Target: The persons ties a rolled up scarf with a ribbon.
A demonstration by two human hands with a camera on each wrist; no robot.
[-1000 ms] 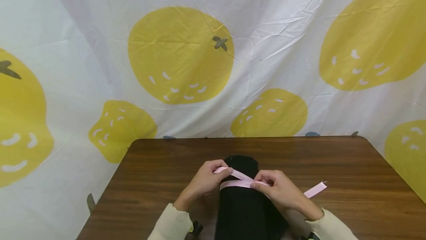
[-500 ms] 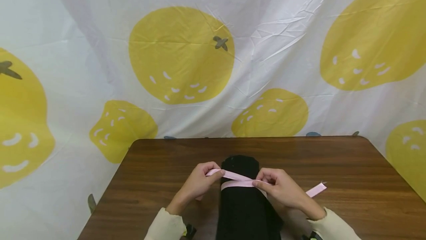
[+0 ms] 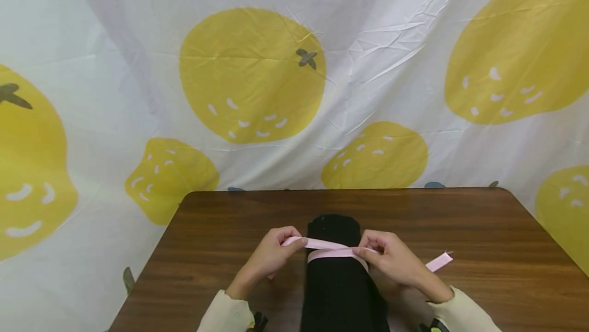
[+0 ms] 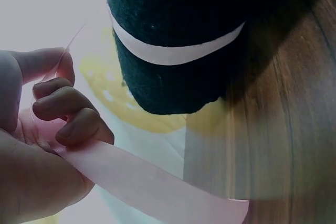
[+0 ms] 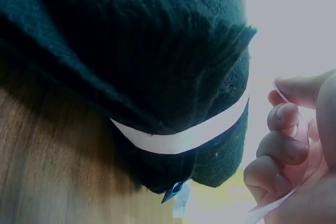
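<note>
A rolled bundle of black fuzzy fabric [image 3: 340, 296] lies lengthwise on the table, with a pale pink ribbon [image 3: 333, 253] wrapped round its far part. My left hand [image 3: 267, 256] pinches one end of the ribbon between thumb and forefinger at the roll's left side. The other end is pinched by my right hand [image 3: 391, 259] at the right side. Between them the two ends cross on top of the roll. From the left palm a ribbon tail [image 4: 147, 182] hangs down, seen in the left wrist view. The right wrist view shows the band [image 5: 178, 141] flat round the fabric.
A dark wooden table [image 3: 221, 229] carries the roll. Behind it hangs a white curtain [image 3: 115, 91] printed with yellow fruit. The ribbon's free right tail [image 3: 440, 261] sticks out past the right wrist. A small label [image 5: 181, 203] pokes from the roll's far end.
My left hand has moved left and slightly down, drawing the ribbon outward so the crossing lies flatter. The right hand has shifted slightly right and up, still pinching its end.
</note>
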